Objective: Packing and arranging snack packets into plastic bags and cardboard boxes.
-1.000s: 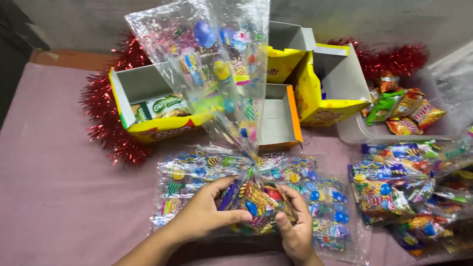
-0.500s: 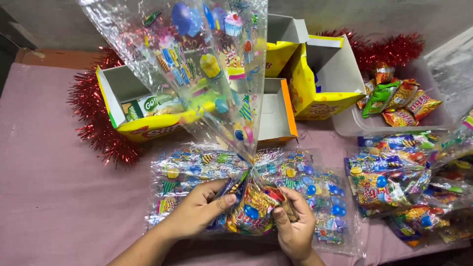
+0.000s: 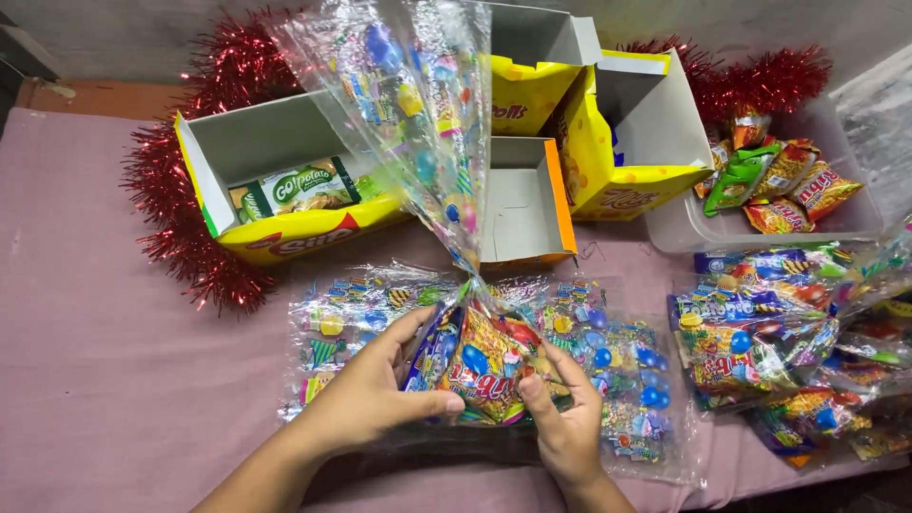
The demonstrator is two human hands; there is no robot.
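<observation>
My left hand (image 3: 375, 389) and my right hand (image 3: 562, 413) both grip the filled bottom of a clear printed cellophane bag (image 3: 418, 123). The bag holds colourful snack packets (image 3: 489, 366) at its base, and its long open top stands up, gathered just above the packets. Under my hands lies a flat pile of empty printed cellophane bags (image 3: 622, 370) on the pink tablecloth (image 3: 104, 323).
Open yellow cardboard boxes stand behind: one (image 3: 285, 185) holding a green snack packet (image 3: 294, 185), a small one (image 3: 527, 204), a tall one (image 3: 632, 133). Red tinsel (image 3: 190, 247) runs behind them. A clear tub (image 3: 703, 228) of snack packets and several filled bags (image 3: 760, 332) sit right.
The bag's upright top has swung a little and its neck is gathered tighter above the packets. Both hands kept their hold at the base; the view shifted slightly.
</observation>
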